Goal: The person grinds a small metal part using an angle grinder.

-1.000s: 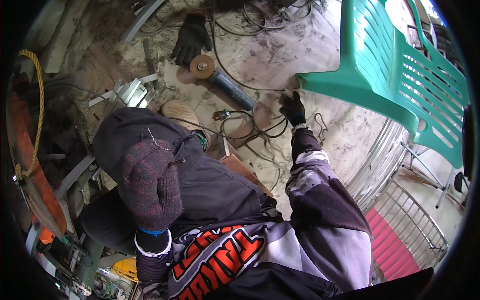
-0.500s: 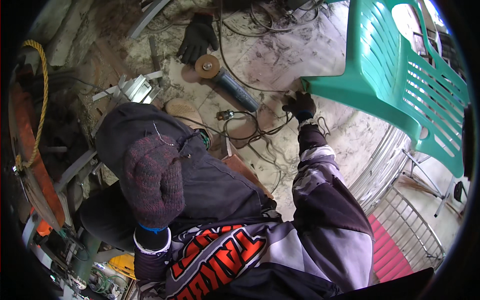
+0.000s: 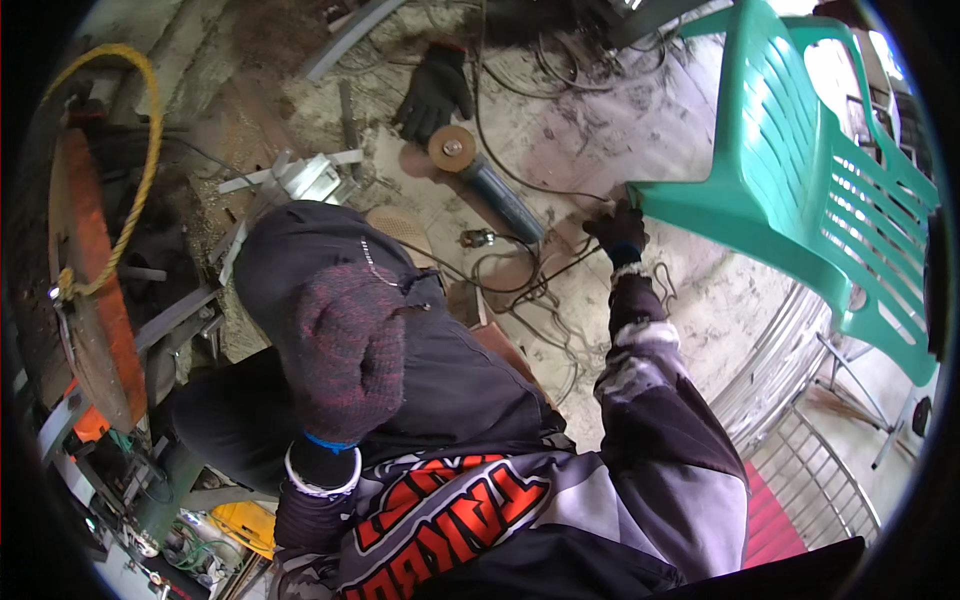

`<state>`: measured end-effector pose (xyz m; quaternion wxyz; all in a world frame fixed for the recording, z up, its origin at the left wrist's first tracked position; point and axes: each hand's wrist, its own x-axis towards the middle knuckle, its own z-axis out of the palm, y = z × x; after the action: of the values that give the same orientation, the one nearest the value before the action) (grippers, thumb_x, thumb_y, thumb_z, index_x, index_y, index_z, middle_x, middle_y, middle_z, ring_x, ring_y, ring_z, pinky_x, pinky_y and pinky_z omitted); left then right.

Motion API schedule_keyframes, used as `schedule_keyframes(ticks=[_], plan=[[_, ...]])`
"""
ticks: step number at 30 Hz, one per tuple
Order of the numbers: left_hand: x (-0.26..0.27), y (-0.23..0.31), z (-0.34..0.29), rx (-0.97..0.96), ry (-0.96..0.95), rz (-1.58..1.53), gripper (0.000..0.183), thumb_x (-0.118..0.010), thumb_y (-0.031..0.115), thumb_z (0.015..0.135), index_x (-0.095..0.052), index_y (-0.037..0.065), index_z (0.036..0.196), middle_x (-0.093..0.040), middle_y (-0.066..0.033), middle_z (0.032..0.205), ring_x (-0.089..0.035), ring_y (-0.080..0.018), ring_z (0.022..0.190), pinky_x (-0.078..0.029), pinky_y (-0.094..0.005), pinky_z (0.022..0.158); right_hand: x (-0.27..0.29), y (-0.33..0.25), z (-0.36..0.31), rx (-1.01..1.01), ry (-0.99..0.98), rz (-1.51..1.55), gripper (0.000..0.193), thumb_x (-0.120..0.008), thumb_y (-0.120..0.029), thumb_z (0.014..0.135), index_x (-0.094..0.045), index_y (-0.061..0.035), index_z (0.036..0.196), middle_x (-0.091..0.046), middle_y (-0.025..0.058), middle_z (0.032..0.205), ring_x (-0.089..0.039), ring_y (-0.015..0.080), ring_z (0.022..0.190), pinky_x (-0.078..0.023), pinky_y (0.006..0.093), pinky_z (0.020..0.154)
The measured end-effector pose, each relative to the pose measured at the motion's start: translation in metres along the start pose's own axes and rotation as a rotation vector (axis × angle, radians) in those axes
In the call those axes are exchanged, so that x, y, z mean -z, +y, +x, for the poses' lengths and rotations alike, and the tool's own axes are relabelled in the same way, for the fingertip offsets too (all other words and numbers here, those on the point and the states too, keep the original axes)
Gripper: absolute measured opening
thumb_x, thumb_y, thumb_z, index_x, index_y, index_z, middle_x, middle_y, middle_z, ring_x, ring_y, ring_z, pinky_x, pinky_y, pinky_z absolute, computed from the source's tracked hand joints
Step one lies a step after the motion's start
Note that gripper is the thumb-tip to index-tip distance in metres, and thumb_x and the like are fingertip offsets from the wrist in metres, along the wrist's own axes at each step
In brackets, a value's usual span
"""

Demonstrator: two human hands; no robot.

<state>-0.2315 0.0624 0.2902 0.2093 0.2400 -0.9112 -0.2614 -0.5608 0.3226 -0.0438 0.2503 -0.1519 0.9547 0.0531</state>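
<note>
My left hand (image 3: 348, 355), in a dark red and black knitted glove, rests on my bent knee with its fingers bunched together; what they may hold is hidden. A thin light chain or thread (image 3: 374, 262) lies on the dark cloth by its tips. My right hand (image 3: 617, 230), in a dark glove, reaches low beside the chair's front leg. Its fingers bend around a black cord (image 3: 560, 190). Left of it an angle grinder (image 3: 500, 195) with a brown disc (image 3: 452, 148) lies on the floor. A black glove (image 3: 438, 95) lies just beyond the disc.
A green plastic chair (image 3: 770, 190) stands at the right. Tangled cords (image 3: 520, 280) and a small metal fitting (image 3: 478, 238) lie before me. Metal offcuts (image 3: 312, 180) lie beyond my knee. A yellow rope (image 3: 152, 140) hangs at the left; a wire rack (image 3: 825, 490) stands lower right.
The whole view has shifted, so the scene sits farther right and slightly lower. My right hand has moved slightly left relative to the chair. My left hand stays on my knee.
</note>
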Motion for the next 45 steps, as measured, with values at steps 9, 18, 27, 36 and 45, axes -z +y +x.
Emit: schedule_keyframes(ticks=[9,18,27,36,45], plan=[[0.009,0.006,-0.006,0.286,0.125,-0.451,0.012,-0.059,-0.003,0.101,-0.064,-0.001,0.111,-0.068,-0.0082,0.089,-0.063,-0.0116,0.069,-0.054,-0.0288,0.064,-0.041,-0.188,0.003,0.375,-0.146,0.217,0.078,-0.085,-0.057,0.073,-0.067,-0.0154,0.136,-0.068,0.0211,0.133,-0.068,0.0423,0.120,-0.058,0.0522,0.097],[0.016,-0.003,-0.014,0.346,0.254,-0.698,0.012,-0.059,0.001,0.103,-0.061,0.001,0.115,-0.069,-0.0084,0.090,-0.064,-0.0136,0.072,-0.054,-0.0296,0.063,-0.016,-0.194,-0.012,0.324,-0.309,0.492,0.050,-0.086,-0.037,0.076,-0.073,-0.0014,0.108,-0.079,0.0194,0.104,-0.077,0.0326,0.094,-0.059,0.0449,0.081],[-0.003,0.041,-0.012,0.128,0.086,-0.788,0.015,-0.073,0.001,0.093,-0.073,0.002,0.108,-0.073,-0.0142,0.109,-0.071,-0.0240,0.103,-0.058,-0.0340,0.086,0.218,-0.137,-0.149,0.626,-0.646,1.548,0.047,-0.081,-0.023,0.082,-0.066,0.0001,0.120,-0.073,0.0160,0.099,-0.074,0.0316,0.085,-0.062,0.0448,0.079],[-0.031,0.055,-0.028,-0.171,0.045,-0.589,0.020,-0.078,0.004,0.088,-0.077,0.009,0.108,-0.066,-0.0221,0.119,-0.069,-0.0368,0.104,-0.057,-0.0422,0.092,0.283,-0.161,-0.250,0.795,-0.362,1.710,0.055,-0.069,-0.028,0.098,-0.055,0.0001,0.143,-0.069,0.0113,0.116,-0.069,0.0253,0.102,-0.059,0.0433,0.088],[-0.020,0.033,-0.050,0.060,-0.032,-1.085,0.019,-0.072,-0.002,0.094,-0.073,0.003,0.112,-0.067,-0.0096,0.102,-0.068,-0.0198,0.097,-0.056,-0.0341,0.085,0.240,-0.178,-0.241,0.906,-0.909,1.951,0.074,-0.078,-0.044,0.087,-0.053,0.0046,0.137,-0.068,0.0197,0.114,-0.070,0.0411,0.106,-0.059,0.0602,0.092]])
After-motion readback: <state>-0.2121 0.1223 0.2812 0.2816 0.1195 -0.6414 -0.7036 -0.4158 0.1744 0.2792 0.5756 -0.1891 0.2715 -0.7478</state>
